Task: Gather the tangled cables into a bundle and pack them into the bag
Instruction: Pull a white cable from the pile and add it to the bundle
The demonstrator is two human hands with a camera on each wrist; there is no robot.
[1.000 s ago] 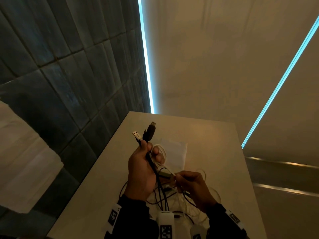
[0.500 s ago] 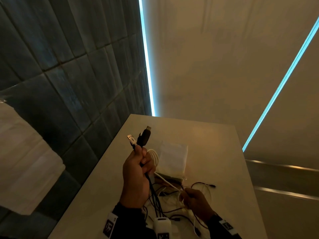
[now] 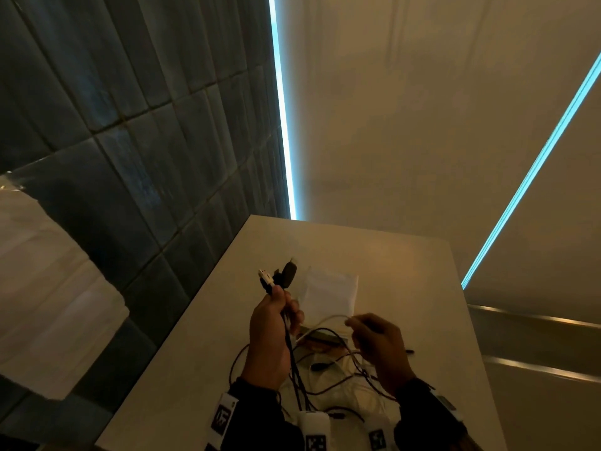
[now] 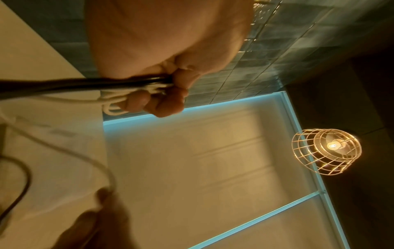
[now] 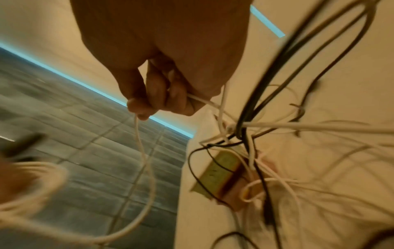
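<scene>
My left hand [image 3: 276,317] is raised above the table and grips a bunch of black and white cables [image 4: 119,84], with their plug ends [image 3: 279,276] sticking up past the thumb. White loops [image 4: 110,104] hang from its fingers. My right hand [image 3: 374,336] pinches a white cable [image 5: 142,151] that runs across to the left hand. More tangled cables [image 3: 328,369] trail onto the table below both hands. A white bag [image 3: 328,292] lies flat on the table behind the hands.
A pale table [image 3: 406,271] stands against a dark tiled wall [image 3: 130,157] on the left. A small yellowish box [image 5: 221,173] lies under the tangle. Its right edge [image 3: 468,336] drops to the floor. A caged lamp [image 4: 326,150] hangs overhead.
My right hand has lifted from the tangle and drawn a white cable up and to the right. The left hand stays raised with its bunch.
</scene>
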